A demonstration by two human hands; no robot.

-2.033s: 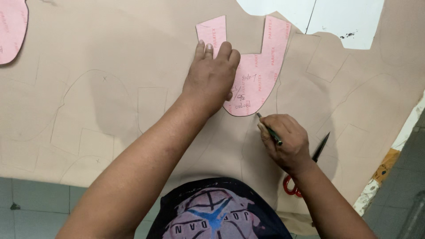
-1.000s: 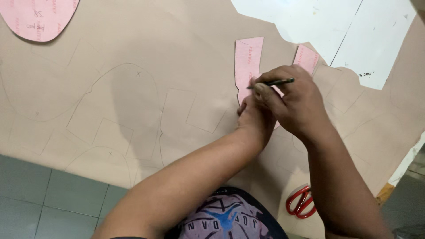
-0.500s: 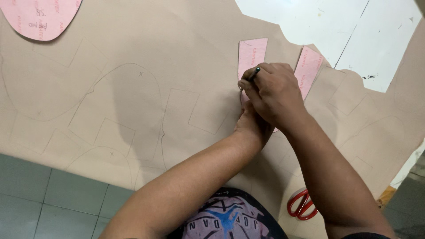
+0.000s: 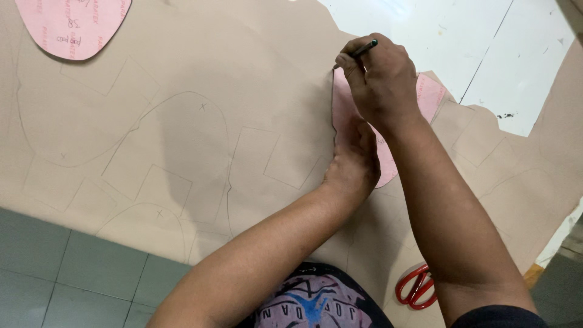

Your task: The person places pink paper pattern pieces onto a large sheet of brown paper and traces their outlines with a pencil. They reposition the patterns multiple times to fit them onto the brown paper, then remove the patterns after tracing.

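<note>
Left hand (image 4: 352, 159) pressed flat on pink template (image 4: 346, 109), holding nothing. Right hand (image 4: 379, 79) gripped pen (image 4: 363, 49) at template edge, over tan sheet (image 4: 200, 121).

Matt tan sheet (image 4: 182, 79) (leather-like), stiff pink card template (image 4: 343, 112)

Sheet (image 4: 200, 73) spread over floor (image 4: 61, 261), covering most of the view, traced outlines across it. Template (image 4: 346, 112) lies on the sheet right of centre, mostly under the hands. Left hand (image 4: 352, 167) rests flat on the template's near part. Right hand (image 4: 379, 79) sits beyond it, over the template's far part, arm crossing above the left wrist. Pen (image 4: 363, 48) in right hand, tip at the template's far left corner. Second template (image 4: 73, 24) on the sheet at far left. Scissors (image 4: 416, 285) on the sheet at near right, beside the right forearm. Board (image 4: 486, 42) beyond the sheet's far right edge.
</note>
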